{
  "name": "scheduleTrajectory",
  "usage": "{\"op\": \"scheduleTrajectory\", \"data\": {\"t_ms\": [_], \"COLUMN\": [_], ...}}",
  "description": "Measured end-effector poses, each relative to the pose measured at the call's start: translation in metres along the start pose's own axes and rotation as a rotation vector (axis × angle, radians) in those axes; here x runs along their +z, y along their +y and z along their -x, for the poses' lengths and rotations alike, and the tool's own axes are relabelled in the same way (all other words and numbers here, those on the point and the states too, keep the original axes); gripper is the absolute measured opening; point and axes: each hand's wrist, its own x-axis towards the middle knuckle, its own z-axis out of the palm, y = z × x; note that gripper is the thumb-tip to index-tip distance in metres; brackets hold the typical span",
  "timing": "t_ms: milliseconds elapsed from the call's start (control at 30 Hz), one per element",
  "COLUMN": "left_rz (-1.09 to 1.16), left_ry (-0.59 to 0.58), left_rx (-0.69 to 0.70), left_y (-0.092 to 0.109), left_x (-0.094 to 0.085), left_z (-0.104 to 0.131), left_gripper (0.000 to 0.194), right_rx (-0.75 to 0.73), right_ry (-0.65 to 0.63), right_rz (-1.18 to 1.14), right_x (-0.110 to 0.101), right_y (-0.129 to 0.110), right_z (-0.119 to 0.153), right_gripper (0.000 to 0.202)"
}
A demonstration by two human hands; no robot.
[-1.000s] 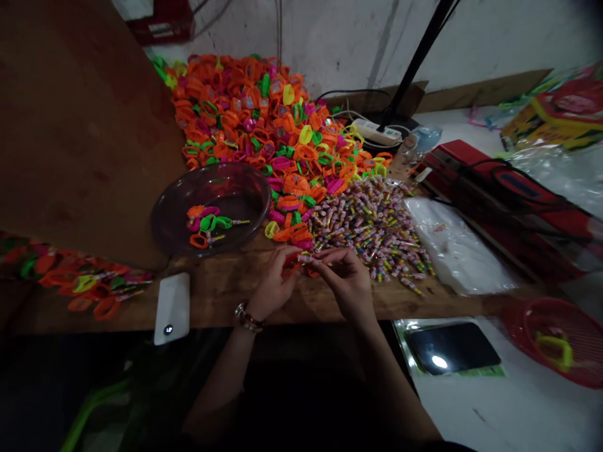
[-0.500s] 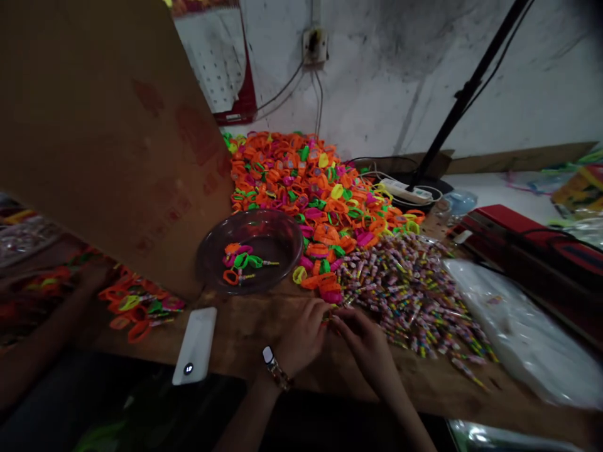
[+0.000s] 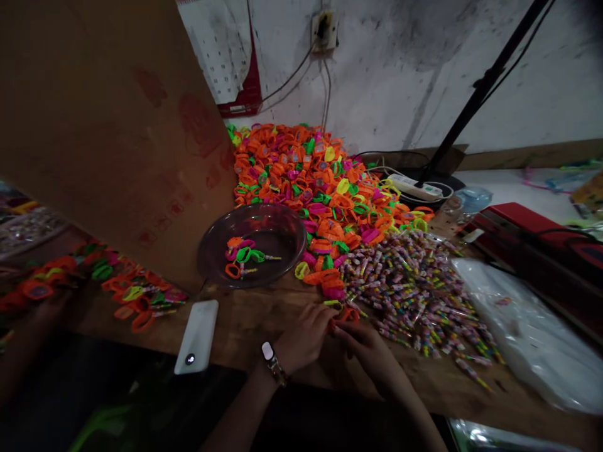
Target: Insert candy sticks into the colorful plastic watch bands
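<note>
- Largest first: the cardboard box (image 3: 117, 125) stands to your left, and the heap of coloured bands (image 3: 292, 169) lies ahead, against the wall.
- The pile of small wrapped sticks (image 3: 405, 282) spreads beside that heap, beyond your right hand (image 3: 370, 351), over the wooden tabletop (image 3: 245, 314).
- The dark, see-through basin (image 3: 205, 251) sits ahead of your left hand (image 3: 301, 339), holding a few bands and sticks.
- Your two hands meet low over the tabletop, close to its front edge; the work looks like close fingertip handling of one small piece.
- That piece is an orange band (image 3: 350, 314), right at your fingertips, its loops showing just past them. Your fingers look closed on it from both sides; what lies inside the pinch is hidden.
- From here, any move calls for a light, steady pinch, I judge, with the band kept turned so you can see it.
- Smallest, a yellow-green piece (image 3: 332, 304) shows just beyond your left fingertips; whether it touches them, I cannot tell.
</note>
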Motion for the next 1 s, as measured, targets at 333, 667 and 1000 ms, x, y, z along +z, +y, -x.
{"op": "scheduleTrajectory", "data": {"t_ms": [333,667,1000], "left_rz": [0.064,0.070,-0.600], "left_ry": [0.026,0.057,0.710], "left_rx": [0.010,0.057,-0.371], "left_y": [0.002,0.009,-0.051], "left_x": [-0.001,-0.005,-0.077], "left_z": [0.003,-0.003,-0.020], "left_gripper": [0.049,0.032,0.032], "right_rx": [-0.005,-0.059,0.008], "right_ry": [-0.031,0.035,0.491], "right_rz": [-0.057,-0.162,1.057], "right_x": [0.006,0.006,-0.050], "right_y": [0.003,0.004,0.021], "right_z": [0.005,0.005,0.017], "right_gripper": [0.052,0.045,0.035]}}
